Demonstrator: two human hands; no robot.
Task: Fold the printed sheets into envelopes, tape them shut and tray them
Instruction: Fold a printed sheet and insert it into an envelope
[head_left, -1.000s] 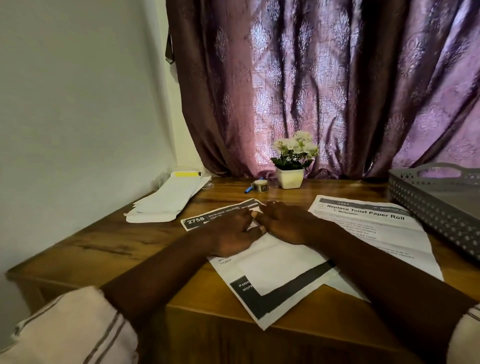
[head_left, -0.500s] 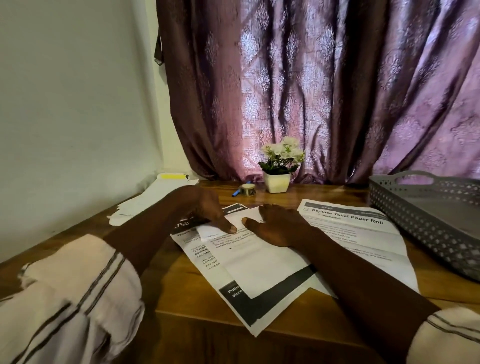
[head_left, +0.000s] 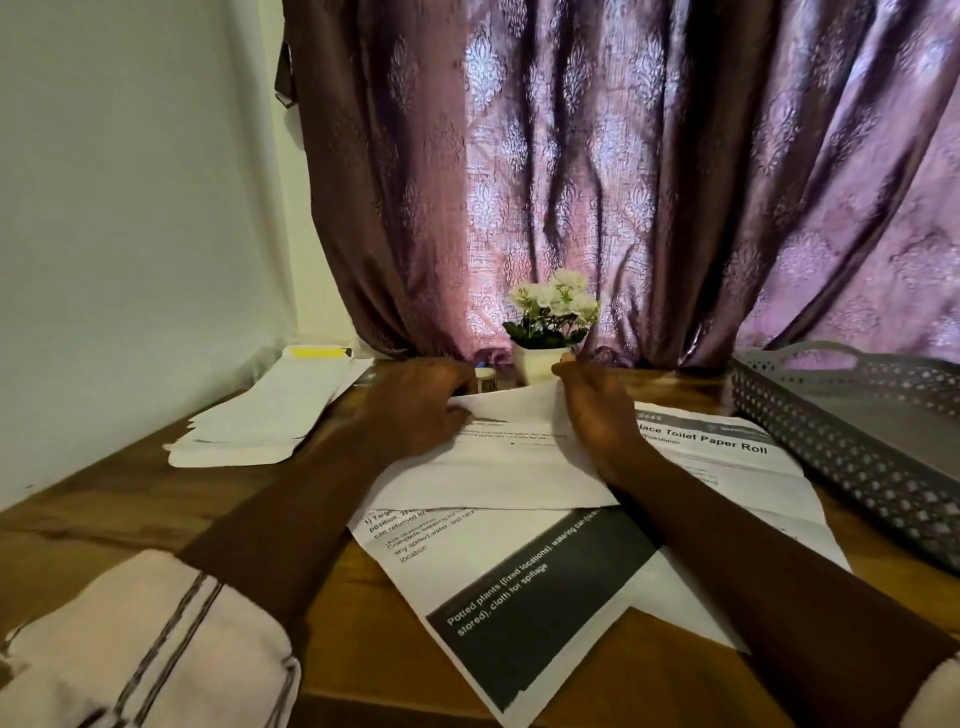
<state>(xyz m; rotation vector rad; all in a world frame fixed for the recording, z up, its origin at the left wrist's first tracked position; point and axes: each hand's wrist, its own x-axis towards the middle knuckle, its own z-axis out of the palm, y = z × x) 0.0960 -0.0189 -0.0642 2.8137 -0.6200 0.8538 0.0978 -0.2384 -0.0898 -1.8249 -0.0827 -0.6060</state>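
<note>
A printed sheet (head_left: 519, 587) with a black band lies slanted on the wooden table (head_left: 130, 499), partly folded. My left hand (head_left: 415, 410) and my right hand (head_left: 592, 415) each pinch the far edge of its upper flap (head_left: 514, 462), lifted off the table and bent towards me. A second printed sheet (head_left: 727, 452), headed "Replace Toilet Paper Roll", lies flat under my right forearm. A small tape roll (head_left: 485, 382) peeks out beyond my left hand. The grey perforated tray (head_left: 831, 447) stands at the right.
A stack of white folded papers (head_left: 265, 415) with a yellow item on top lies at the left by the wall. A white pot of flowers (head_left: 545, 332) stands at the back against the purple curtain. The table's front edge runs close to me.
Both hands moved from pressing the sheet flat to its far edge, then lifted that edge and brought the flap towards me. The camera has come closer.
</note>
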